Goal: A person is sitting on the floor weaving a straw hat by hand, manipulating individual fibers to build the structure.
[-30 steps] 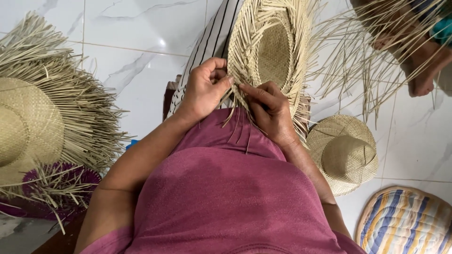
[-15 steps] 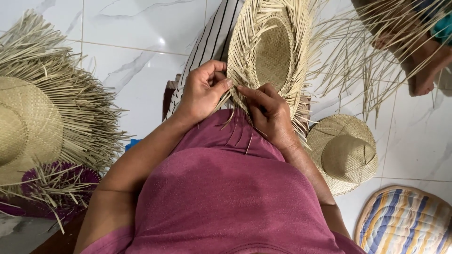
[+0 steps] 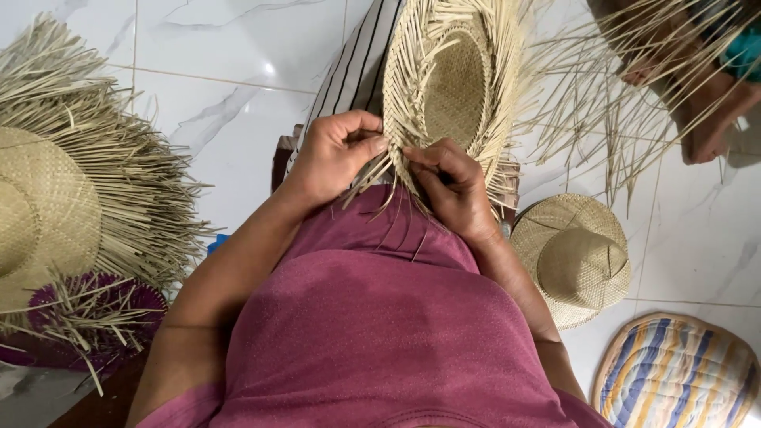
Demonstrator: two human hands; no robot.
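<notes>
Nearest, at the frame's centre above the maroon shirt [image 3: 380, 333], the left hand [image 3: 337, 154] and right hand [image 3: 452, 186] meet, fingers pinched on loose straw strands at the lower rim of the unfinished straw hat [image 3: 453, 87]. The hat stands on edge, its oval long axis running up the frame, hollow crown facing the camera. Beyond lies a striped cloth [image 3: 357, 71] on the white tiled floor [image 3: 222, 63].

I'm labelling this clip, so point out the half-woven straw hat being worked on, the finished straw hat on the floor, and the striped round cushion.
half-woven straw hat [image 3: 453, 87], head view, on its woven crown.
finished straw hat [image 3: 579, 265], head view, on the crown's top.
striped round cushion [image 3: 674, 372], head view, on its striped middle.
</notes>
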